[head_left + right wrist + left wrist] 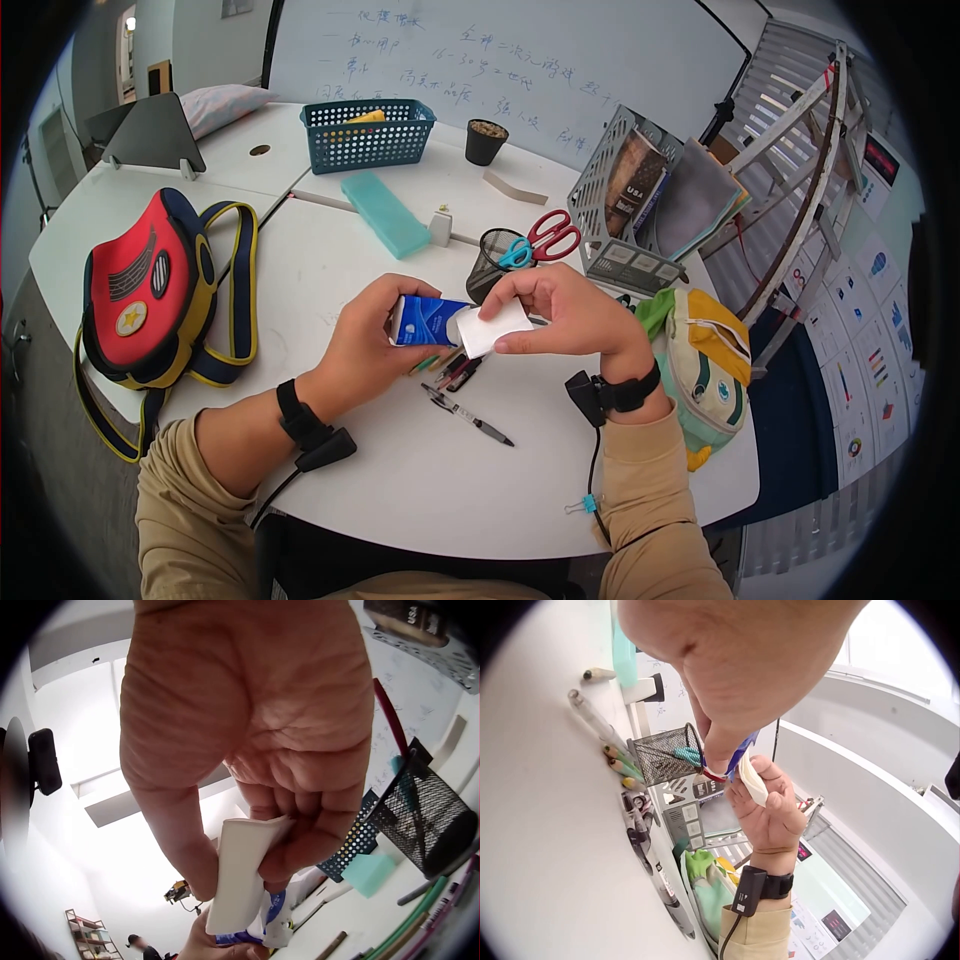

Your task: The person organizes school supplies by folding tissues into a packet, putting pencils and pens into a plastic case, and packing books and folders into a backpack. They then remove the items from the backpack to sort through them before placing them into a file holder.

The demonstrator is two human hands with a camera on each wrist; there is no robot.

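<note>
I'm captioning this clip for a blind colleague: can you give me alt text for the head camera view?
Over a white table, the left hand grips a small blue packet while the right hand pinches a folded white tissue at its open end. Pens lie below the hands, with a mesh cup holding scissors behind and a red backpack to the left.

Glossy blue pack point(425, 321), wire-mesh pen cup point(494, 262)

Whiteboard writing point(480, 60) illegible; blue box point(425, 322) mostly hand-covered.
</note>
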